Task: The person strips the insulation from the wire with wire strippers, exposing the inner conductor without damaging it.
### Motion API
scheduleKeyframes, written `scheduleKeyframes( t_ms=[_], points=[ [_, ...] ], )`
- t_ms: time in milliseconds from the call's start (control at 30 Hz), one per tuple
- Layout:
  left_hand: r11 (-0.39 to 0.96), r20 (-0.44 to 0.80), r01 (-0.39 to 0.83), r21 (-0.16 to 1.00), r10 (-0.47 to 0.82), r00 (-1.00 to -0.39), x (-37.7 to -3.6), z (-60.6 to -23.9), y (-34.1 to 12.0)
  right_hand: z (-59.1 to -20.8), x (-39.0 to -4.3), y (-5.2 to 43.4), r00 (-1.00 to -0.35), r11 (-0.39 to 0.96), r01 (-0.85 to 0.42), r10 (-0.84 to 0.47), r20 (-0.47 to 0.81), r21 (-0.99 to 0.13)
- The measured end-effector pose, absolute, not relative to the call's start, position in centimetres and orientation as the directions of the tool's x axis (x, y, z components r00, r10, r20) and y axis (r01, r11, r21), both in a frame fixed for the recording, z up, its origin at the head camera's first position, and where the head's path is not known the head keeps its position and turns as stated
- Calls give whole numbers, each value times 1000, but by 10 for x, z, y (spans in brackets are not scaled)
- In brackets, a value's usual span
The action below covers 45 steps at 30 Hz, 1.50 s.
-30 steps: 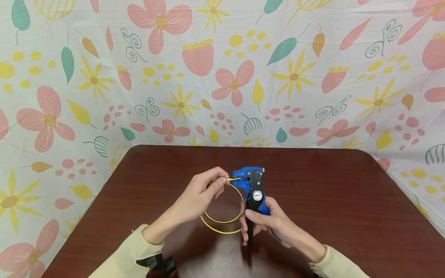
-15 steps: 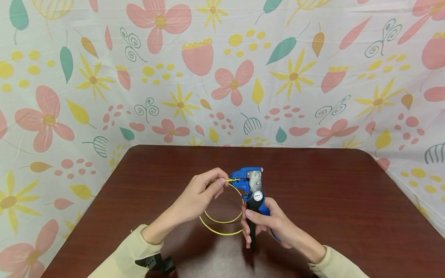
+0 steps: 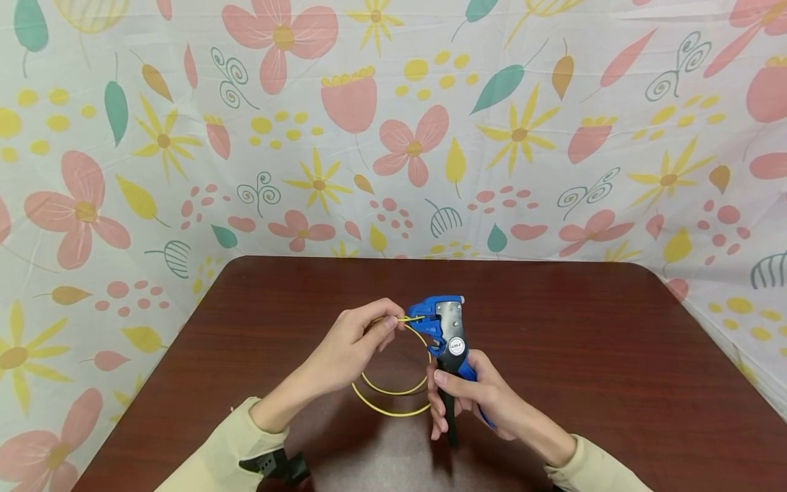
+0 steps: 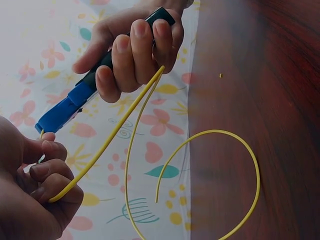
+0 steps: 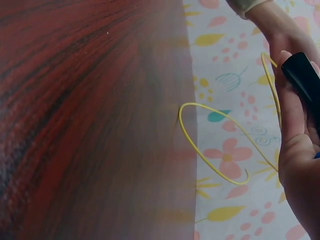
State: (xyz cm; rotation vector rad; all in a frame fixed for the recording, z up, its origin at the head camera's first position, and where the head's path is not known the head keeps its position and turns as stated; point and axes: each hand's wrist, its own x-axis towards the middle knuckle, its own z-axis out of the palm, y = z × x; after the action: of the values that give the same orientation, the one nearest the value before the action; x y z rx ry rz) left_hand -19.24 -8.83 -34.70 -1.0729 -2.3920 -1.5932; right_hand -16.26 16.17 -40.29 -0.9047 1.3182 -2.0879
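My left hand [image 3: 359, 338] pinches a thin yellow wire [image 3: 396, 414] near one end, between thumb and fingers. That end runs into the blue jaws of a wire stripper [image 3: 456, 347] with a metal head and a black handle. My right hand [image 3: 488, 396] grips the stripper by its handles, holding it upright above the table. The rest of the wire hangs in loose loops between the hands; in the left wrist view, the wire [image 4: 215, 131] curls round to a free end. In the right wrist view only the stripper's black handle [image 5: 302, 80] shows well.
The dark brown table [image 3: 553, 321] has a glossy surface. A tiny yellow bit [image 4: 220, 75] lies on it in the left wrist view. A white cloth with flowers [image 3: 393, 137] hangs behind and around the table.
The stripper has turned slightly, its black handle's lower end swinging a little to the right. The wire loop has shifted slightly; the left hand stays almost in place.
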Motion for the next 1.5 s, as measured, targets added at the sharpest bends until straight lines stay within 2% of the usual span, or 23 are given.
scheduleKeyframes(
  t_ms=[733,1233,1500],
  points=[
    [221,416,581,783,508,-754,-193,-349,-90,-401,-161,163,-655,-370,75,-719,234,-926],
    [62,413,531,845,555,-722,-196,-352,-89,-401,-161,163,-624,-393,92,-739,255,-915],
    [34,416,529,848,575,-705,-199,-353,-90,-400,-162,165,-612,-383,104,-752,244,-918]
  ],
)
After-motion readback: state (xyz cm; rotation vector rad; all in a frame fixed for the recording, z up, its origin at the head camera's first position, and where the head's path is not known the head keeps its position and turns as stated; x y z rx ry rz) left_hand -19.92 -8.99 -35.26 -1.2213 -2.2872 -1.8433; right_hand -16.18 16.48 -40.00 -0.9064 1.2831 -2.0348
